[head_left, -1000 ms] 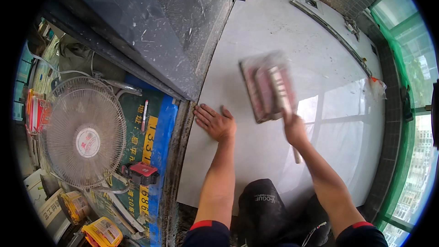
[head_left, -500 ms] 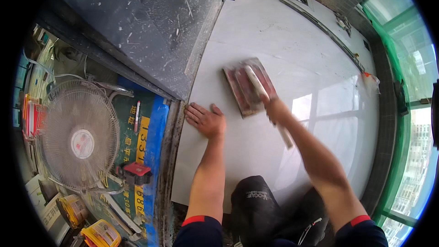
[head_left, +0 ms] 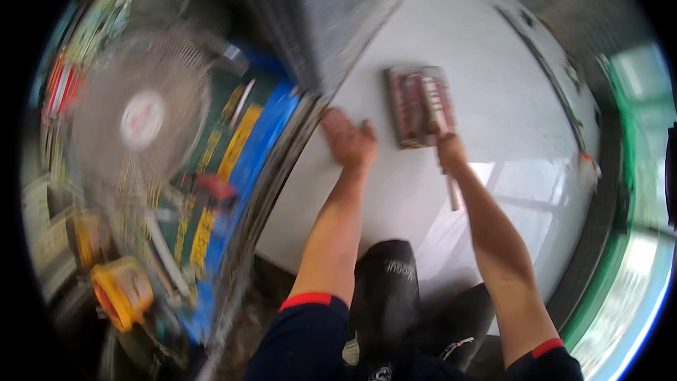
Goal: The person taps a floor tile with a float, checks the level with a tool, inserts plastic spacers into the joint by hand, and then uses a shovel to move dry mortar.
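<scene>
Gripping a rectangular maroon tool [head_left: 407,116], right hand [head_left: 450,153] should work level; left hand [head_left: 350,142], fingers released, at glossy white flooring [head_left: 395,194]'s left edge.

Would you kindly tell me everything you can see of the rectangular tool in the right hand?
The rectangular tool has a worn, blotchy reddish upper side with darker, grimy edges. Its long, pale grip runs over it and past the right hand closed around it. It is over the pale floor; contact and material are unclear.
</scene>
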{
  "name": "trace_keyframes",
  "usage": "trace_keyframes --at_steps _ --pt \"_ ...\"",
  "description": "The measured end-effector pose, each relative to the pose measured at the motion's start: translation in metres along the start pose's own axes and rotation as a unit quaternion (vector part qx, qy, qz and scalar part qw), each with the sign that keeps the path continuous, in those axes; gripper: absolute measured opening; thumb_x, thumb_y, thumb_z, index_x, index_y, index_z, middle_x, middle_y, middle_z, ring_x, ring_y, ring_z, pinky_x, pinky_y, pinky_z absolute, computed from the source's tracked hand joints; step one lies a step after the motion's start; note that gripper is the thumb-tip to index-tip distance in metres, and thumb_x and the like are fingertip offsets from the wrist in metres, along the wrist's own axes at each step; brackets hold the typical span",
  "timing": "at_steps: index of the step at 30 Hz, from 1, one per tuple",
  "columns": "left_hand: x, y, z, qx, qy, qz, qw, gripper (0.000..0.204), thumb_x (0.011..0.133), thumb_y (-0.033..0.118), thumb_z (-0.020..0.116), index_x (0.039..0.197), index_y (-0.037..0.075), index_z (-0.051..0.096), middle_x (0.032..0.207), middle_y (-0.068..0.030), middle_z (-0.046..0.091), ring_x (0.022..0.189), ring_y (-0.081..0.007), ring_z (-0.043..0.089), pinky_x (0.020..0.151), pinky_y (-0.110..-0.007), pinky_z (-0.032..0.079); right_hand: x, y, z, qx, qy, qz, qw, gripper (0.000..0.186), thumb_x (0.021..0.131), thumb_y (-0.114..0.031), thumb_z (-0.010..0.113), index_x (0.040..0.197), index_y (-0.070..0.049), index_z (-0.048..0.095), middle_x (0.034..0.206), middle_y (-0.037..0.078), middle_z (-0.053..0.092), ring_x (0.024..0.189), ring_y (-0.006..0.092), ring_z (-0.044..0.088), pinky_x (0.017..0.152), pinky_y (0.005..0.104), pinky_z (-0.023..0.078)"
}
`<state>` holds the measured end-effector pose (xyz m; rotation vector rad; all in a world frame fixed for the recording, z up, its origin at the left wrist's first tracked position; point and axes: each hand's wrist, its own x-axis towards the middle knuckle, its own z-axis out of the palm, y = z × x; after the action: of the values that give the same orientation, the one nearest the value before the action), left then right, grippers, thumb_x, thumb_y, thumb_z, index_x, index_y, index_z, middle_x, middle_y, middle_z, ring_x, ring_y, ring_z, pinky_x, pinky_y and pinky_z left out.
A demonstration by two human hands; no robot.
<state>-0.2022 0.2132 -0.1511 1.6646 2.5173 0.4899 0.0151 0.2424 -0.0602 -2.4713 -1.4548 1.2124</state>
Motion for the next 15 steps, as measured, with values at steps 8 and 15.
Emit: trace_keyframes --at_steps 8,15 --pt "-0.161 -0.118 -0.075 -0.019 0.012 -0.076 0.997 0.083 0.096 0.05 0.043 0.148 -0.013 0.026 0.156 -0.0321 0.023 0.148 -0.0449 0.015 0.119 -0.056 0.012 -0.089 0.078 0.018 0.074 -0.011 -0.031 0.997 0.062 0.098 -0.066 0.04 0.069 -0.01 0.043 0.048 0.0 0.037 0.037 0.0157 0.04 0.034 0.0349 0.036" --pt "-0.151 -0.112 -0.074 -0.012 -0.024 -0.238 0.971 0.088 0.096 0.052 0.04 0.152 -0.01 0.015 0.162 -0.0269 0.007 0.151 -0.0392 0.002 0.121 -0.052 0.001 -0.154 0.119 0.017 0.068 -0.067 0.01 0.995 0.058 0.099 -0.063 0.041 0.068 -0.015 0.042 0.05 -0.004 0.036 0.035 0.0101 0.036 0.033 0.0289 0.031"
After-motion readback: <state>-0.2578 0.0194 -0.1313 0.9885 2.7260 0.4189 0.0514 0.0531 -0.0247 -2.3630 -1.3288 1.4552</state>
